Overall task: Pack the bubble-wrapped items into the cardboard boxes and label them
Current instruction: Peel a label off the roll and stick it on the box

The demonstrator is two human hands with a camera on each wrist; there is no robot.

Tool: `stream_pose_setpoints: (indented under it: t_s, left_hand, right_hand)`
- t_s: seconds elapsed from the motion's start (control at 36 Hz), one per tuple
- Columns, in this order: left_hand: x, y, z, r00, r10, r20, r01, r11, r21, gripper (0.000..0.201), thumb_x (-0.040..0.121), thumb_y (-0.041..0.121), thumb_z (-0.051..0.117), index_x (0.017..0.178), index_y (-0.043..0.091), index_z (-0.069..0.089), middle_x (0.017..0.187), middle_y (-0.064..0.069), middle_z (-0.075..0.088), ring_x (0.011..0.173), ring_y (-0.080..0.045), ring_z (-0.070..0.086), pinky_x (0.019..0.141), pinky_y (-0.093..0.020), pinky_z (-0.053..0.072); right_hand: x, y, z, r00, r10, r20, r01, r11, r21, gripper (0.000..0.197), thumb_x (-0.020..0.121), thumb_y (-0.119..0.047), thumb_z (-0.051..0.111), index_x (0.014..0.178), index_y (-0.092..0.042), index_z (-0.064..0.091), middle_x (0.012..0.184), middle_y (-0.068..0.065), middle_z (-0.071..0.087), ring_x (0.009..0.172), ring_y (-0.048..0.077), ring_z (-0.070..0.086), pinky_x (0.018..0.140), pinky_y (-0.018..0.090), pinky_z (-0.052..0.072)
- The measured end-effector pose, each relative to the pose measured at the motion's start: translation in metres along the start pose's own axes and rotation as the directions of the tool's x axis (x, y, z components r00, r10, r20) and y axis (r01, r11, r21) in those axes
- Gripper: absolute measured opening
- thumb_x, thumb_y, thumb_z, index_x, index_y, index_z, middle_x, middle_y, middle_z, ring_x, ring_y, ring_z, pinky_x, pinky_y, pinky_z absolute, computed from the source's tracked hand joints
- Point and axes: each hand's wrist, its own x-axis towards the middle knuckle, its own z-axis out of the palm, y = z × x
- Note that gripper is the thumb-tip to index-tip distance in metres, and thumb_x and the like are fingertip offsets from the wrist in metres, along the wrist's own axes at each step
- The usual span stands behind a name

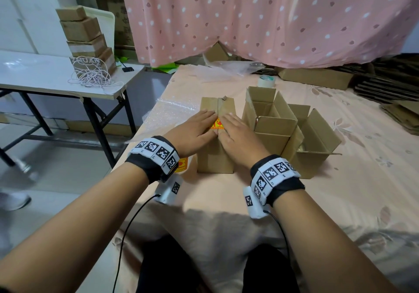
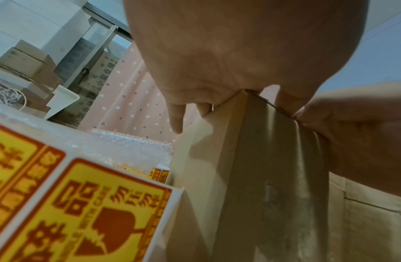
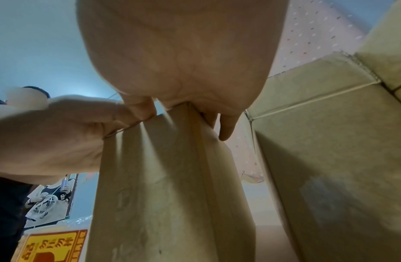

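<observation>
Hands lie flat on the closed box [image 1: 215,134], which stands upright dead ahead at twelve o'clock, its top seam running away from the person. The left hand [image 1: 192,131] presses the left flap and the right hand [image 1: 240,136] the right, fingers straight, gripping nothing, equally near. A yellow-and-red label [image 1: 217,125] shows between them on the seam. Open boxes [image 1: 292,134] stand just beside at two o'clock, a tape roll [image 1: 267,80] at one, bubble wrap [image 1: 167,113] at ten, and a label sheet [image 2: 82,203] at the box's left foot. All rest on a pink-sheeted bed [image 1: 362,190]; a white bench [image 1: 45,75] stands at ten.
</observation>
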Motion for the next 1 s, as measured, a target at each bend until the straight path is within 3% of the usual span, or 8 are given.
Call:
stream_pose_setpoints:
  t_s: [0.17,0.33,0.44,0.56,0.67,0.78,0.89,1.0]
  left_hand:
    - [-0.006,-0.007,-0.001,0.998,0.003,-0.059,-0.008,0.996,-0.087,0.069,0.102,0.051,0.039,0.159,0.019,0.017,0.166,0.003,0.009,0.152,-0.008,0.006,0.120,-0.024,0.003]
    - [-0.010,-0.017,0.006,0.995,-0.061,-0.073,0.042,0.970,-0.239,0.101,0.086,0.051,0.070,0.159,0.019,0.008,0.164,0.002,0.017,0.150,-0.013,0.020,0.122,-0.029,0.016]
    - [-0.011,-0.013,0.007,0.992,-0.112,-0.055,0.085,0.928,-0.362,0.108,0.078,0.034,0.083,0.156,0.016,0.011,0.134,0.018,0.042,0.119,-0.001,0.046,0.090,0.001,0.036]
    - [-0.009,-0.019,0.013,0.987,-0.163,-0.005,0.136,0.841,-0.523,0.113,0.072,0.037,0.088,0.155,0.023,0.012,0.144,0.008,0.051,0.122,-0.010,0.057,0.103,-0.034,0.049]
    - [-0.007,-0.024,0.016,0.984,-0.173,0.032,0.155,0.772,-0.617,0.096,0.063,0.041,0.091,0.141,0.023,0.037,0.129,0.008,0.063,0.115,-0.007,0.062,0.100,-0.039,0.053]
    - [-0.007,-0.027,0.023,0.986,-0.156,0.066,0.162,0.756,-0.635,0.081,0.065,0.037,0.091,0.135,0.025,0.050,0.121,0.010,0.069,0.112,-0.006,0.065,0.099,-0.036,0.053]
    - [-0.010,-0.024,0.032,0.991,-0.120,0.063,0.132,0.746,-0.653,0.074,0.075,0.015,0.086,0.139,0.021,0.049,0.125,0.009,0.068,0.114,-0.003,0.063,0.098,-0.028,0.051]
    - [-0.008,-0.028,0.034,0.990,-0.132,0.057,0.137,0.747,-0.651,0.075,0.074,0.017,0.087,0.138,0.025,0.050,0.124,0.011,0.068,0.115,-0.005,0.063,0.100,-0.032,0.051]
  right_hand:
    - [-0.006,0.000,0.000,0.996,0.004,-0.092,0.002,0.998,0.060,0.062,0.094,-0.036,0.036,0.151,-0.010,0.033,0.161,0.006,0.026,0.150,0.017,0.015,0.123,0.036,0.014]
    - [-0.017,0.004,0.009,0.974,0.068,-0.215,-0.026,0.981,0.194,0.082,0.091,-0.043,0.057,0.156,-0.011,0.017,0.164,0.005,0.014,0.151,0.015,0.010,0.123,0.034,0.012]
    - [-0.021,0.005,0.013,0.957,0.237,-0.170,-0.143,0.890,0.434,0.104,0.083,-0.044,0.072,0.157,-0.026,0.001,0.164,-0.001,0.014,0.148,0.010,0.017,0.121,0.034,0.022]
    - [-0.020,0.011,0.023,0.937,0.341,-0.073,-0.200,0.698,0.688,0.118,0.064,-0.055,0.083,0.154,-0.034,0.010,0.155,-0.007,0.035,0.136,0.007,0.042,0.111,0.042,0.042]
    - [-0.025,0.013,0.029,0.952,0.306,-0.028,-0.159,0.569,0.807,0.086,0.067,-0.037,0.088,0.138,-0.032,0.040,0.127,-0.008,0.064,0.117,0.012,0.062,0.101,0.046,0.050]
    - [-0.030,0.010,0.036,0.961,0.274,0.026,-0.128,0.361,0.924,0.066,0.074,-0.018,0.083,0.130,-0.029,0.051,0.121,0.004,0.069,0.114,0.022,0.065,0.101,0.050,0.050]
    - [-0.033,0.010,0.042,0.956,0.290,0.049,-0.150,0.338,0.929,0.067,0.075,-0.014,0.081,0.135,-0.021,0.051,0.122,0.006,0.069,0.113,0.023,0.066,0.099,0.046,0.052]
    - [-0.032,0.012,0.043,0.957,0.284,0.052,-0.152,0.339,0.928,0.065,0.079,-0.003,0.078,0.137,-0.017,0.050,0.122,0.008,0.069,0.111,0.023,0.067,0.094,0.041,0.053]
